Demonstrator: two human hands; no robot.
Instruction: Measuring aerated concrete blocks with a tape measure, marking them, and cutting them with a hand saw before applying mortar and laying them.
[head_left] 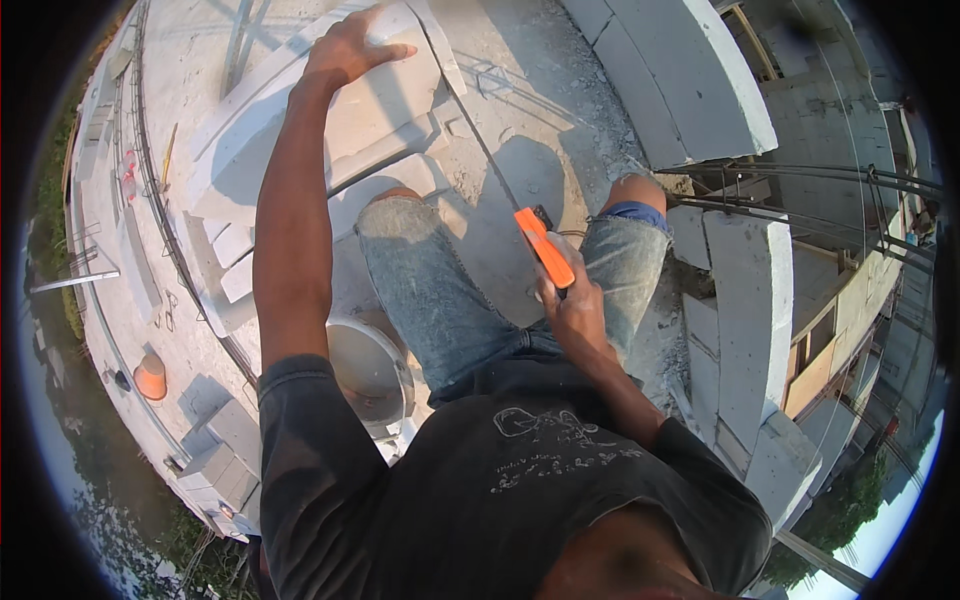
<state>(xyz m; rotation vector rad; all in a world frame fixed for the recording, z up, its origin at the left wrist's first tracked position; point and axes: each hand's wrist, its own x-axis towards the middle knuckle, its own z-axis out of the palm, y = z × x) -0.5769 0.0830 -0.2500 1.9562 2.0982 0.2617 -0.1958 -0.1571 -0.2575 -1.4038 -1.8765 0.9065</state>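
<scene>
My right hand [580,318] is wrapped around the orange handle of a hand saw [544,250]. Its long thin blade slants up and left, away from me, to a pale block [385,95]. There the blade lies along a narrow gap between the block and a thin strip [436,45] of the same material. My left hand [352,48] rests on the far part of the block, thumb stretched out to the right and fingers spread. The left fingertips are partly hard to make out at the top.
A round bucket [368,372] stands beside my left leg. Low walls of pale blocks [690,80] run along the right, with steel bars [830,172] jutting past them. Farther left are an orange bucket [150,377] and stacked blocks [222,465]. Broken pieces [238,262] lie near the block.
</scene>
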